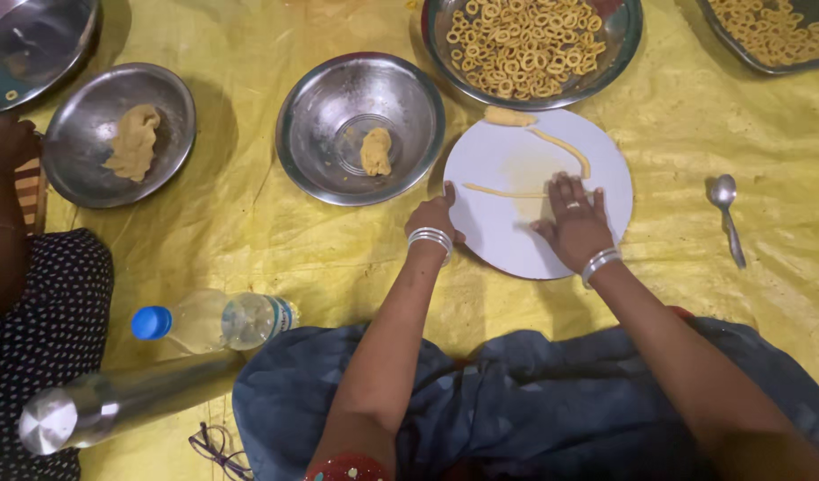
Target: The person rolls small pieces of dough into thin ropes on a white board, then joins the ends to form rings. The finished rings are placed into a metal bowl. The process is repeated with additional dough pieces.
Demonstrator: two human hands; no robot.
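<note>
Fingers (570,191) of the right hand (577,223) lie flat and spread, palm down, on a thin dough rope (507,191) running left-right across a white round board (516,245). Left hand (434,216), loosely curled and holding nothing, steadies the board's left rim beside a steel bowl (360,129).

Warm, fairly dim light falls from above my white round board (539,191). Glare glints on the steel bowl (360,129) beside it; soft shadows pool beneath; edges look slightly blurred.
</note>
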